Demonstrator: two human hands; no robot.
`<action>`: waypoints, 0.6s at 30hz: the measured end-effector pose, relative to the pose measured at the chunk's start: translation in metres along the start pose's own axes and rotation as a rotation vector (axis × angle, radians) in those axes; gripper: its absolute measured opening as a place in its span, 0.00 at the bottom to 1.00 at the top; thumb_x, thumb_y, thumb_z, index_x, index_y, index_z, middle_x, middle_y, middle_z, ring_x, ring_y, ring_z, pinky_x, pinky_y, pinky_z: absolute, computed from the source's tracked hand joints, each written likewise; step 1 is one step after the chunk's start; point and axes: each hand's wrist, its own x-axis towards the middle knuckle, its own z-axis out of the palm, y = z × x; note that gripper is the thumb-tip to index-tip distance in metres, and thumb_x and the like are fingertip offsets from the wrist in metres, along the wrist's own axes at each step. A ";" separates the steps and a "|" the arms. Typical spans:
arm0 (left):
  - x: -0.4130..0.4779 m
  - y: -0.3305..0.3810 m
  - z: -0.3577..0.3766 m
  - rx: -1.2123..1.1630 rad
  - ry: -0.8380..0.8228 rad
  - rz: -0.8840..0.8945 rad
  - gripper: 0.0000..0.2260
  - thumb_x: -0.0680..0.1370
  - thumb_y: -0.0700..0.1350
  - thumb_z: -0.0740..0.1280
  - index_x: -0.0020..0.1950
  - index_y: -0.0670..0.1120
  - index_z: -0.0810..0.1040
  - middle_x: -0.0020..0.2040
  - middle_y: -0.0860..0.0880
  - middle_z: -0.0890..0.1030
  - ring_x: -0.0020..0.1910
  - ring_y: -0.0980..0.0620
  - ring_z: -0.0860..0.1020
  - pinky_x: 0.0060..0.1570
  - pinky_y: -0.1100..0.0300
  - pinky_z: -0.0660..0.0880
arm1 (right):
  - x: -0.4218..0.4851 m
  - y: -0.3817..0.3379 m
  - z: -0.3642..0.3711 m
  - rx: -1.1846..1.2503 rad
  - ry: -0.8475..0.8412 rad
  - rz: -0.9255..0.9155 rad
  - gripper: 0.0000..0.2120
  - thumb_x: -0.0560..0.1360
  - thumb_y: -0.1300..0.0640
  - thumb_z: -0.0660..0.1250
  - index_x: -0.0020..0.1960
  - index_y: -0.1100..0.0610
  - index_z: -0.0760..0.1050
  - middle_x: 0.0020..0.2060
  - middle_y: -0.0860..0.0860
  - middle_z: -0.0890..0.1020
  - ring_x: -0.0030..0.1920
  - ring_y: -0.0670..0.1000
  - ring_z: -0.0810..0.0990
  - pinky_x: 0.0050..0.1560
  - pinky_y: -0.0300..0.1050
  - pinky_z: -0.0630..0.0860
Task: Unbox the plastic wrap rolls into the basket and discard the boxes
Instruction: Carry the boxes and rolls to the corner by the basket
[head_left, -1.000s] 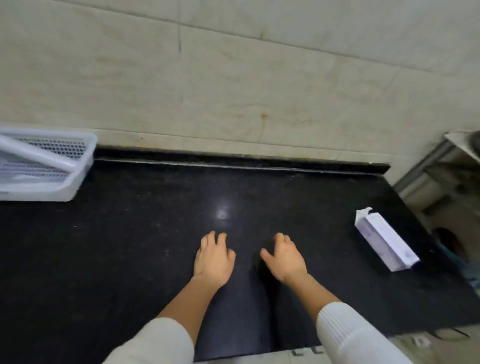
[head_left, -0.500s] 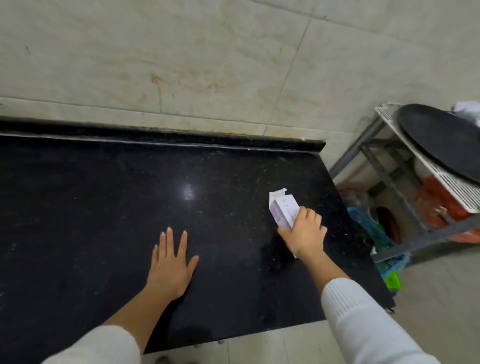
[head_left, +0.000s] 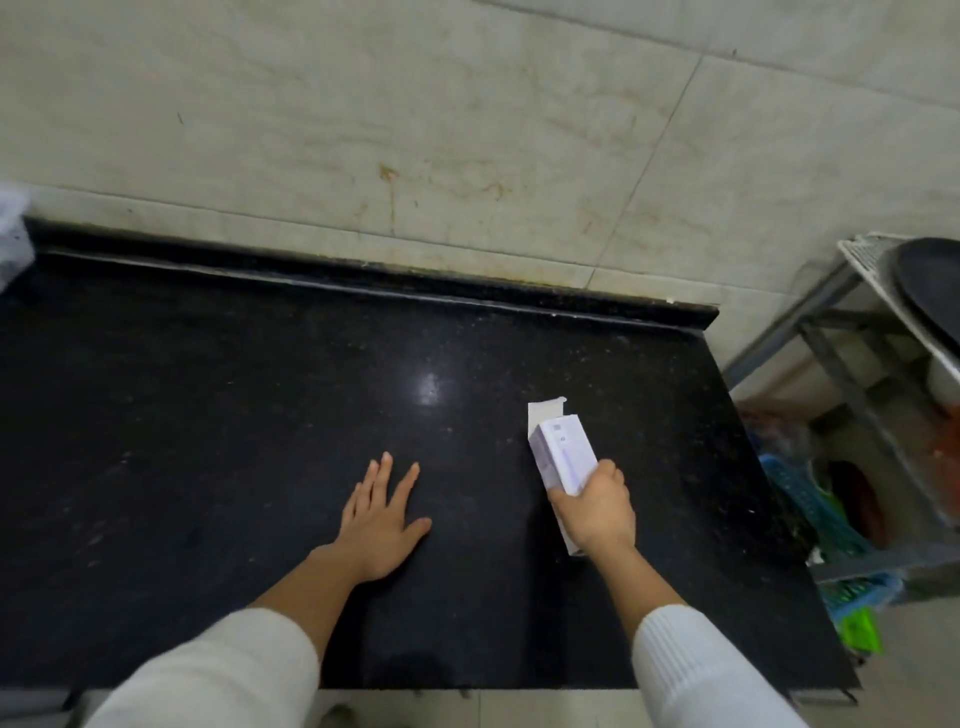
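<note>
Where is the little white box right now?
The box is in the right hand, right of the middle of the head view, over the black counter, with the flat left hand beside it.

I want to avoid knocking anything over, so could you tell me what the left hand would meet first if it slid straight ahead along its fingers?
Nothing on the countertop; the left hand would likely reach the wall.

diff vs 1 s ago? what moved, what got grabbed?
The right hand left the middle of the black counter, reached right and closed around the white box, whose end flap is open; the box now looks tipped up off the surface. The left hand stayed flat on the counter, fingers now spread.
</note>
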 end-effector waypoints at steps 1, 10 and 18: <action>-0.001 0.001 -0.007 -0.063 -0.025 -0.005 0.31 0.80 0.62 0.53 0.78 0.60 0.39 0.76 0.53 0.29 0.75 0.53 0.30 0.74 0.51 0.37 | -0.010 -0.011 0.008 -0.005 -0.021 -0.032 0.26 0.69 0.47 0.70 0.59 0.60 0.65 0.58 0.57 0.74 0.59 0.59 0.74 0.56 0.56 0.74; -0.059 -0.065 -0.078 -0.913 0.276 -0.306 0.17 0.82 0.51 0.57 0.66 0.47 0.75 0.68 0.46 0.75 0.66 0.49 0.72 0.68 0.56 0.64 | -0.085 -0.146 0.070 0.108 -0.231 -0.412 0.23 0.68 0.43 0.68 0.54 0.56 0.65 0.53 0.52 0.73 0.54 0.55 0.75 0.54 0.55 0.76; -0.132 -0.210 -0.156 -1.359 0.387 -0.363 0.16 0.80 0.57 0.58 0.60 0.51 0.77 0.55 0.50 0.83 0.55 0.51 0.80 0.52 0.54 0.76 | -0.170 -0.303 0.142 0.180 -0.326 -0.669 0.25 0.68 0.38 0.67 0.54 0.55 0.66 0.52 0.50 0.72 0.52 0.54 0.75 0.50 0.52 0.76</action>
